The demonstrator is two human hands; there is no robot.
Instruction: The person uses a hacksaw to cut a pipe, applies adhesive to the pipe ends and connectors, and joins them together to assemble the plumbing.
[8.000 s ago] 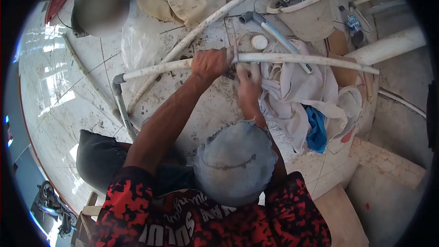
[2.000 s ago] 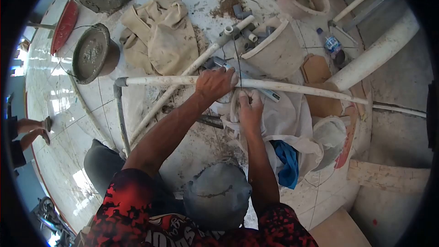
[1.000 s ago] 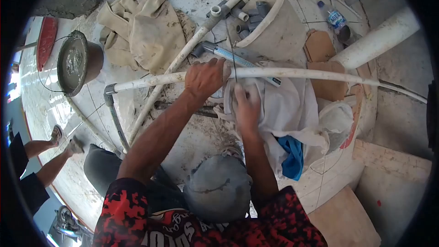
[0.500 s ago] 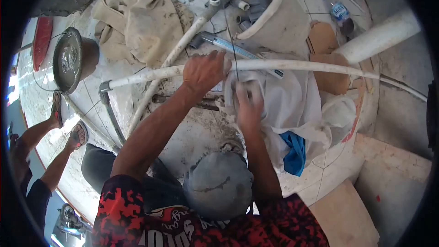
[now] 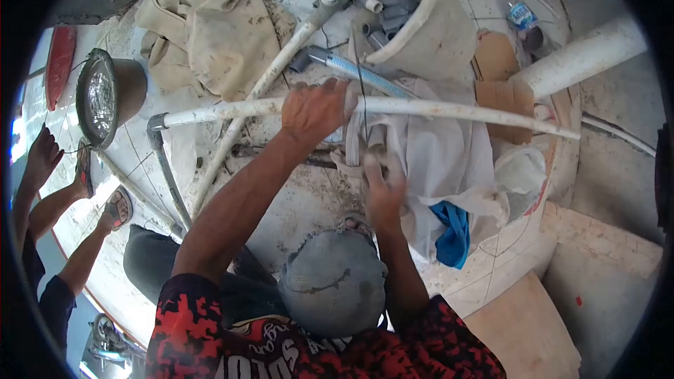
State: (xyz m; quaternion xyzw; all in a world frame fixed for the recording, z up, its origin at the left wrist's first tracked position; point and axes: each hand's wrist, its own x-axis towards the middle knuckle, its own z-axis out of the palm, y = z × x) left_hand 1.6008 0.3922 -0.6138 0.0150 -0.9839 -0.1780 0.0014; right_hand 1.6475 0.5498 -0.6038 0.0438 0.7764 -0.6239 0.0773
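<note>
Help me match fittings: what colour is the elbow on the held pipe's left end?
Grey: the elbow shows best in the head view.

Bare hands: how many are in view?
3: the left hand on the white plastic pipe, the right hand below it, another person's hand by the round grey bucket. That person's other hand may be hidden.

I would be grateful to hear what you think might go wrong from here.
The thin saw might slip toward the left hand, which grips the white pipe close beside it. The pipe might also twist, since only that hand grips it. The pale cloth bunched near the right hand might snag.
</note>
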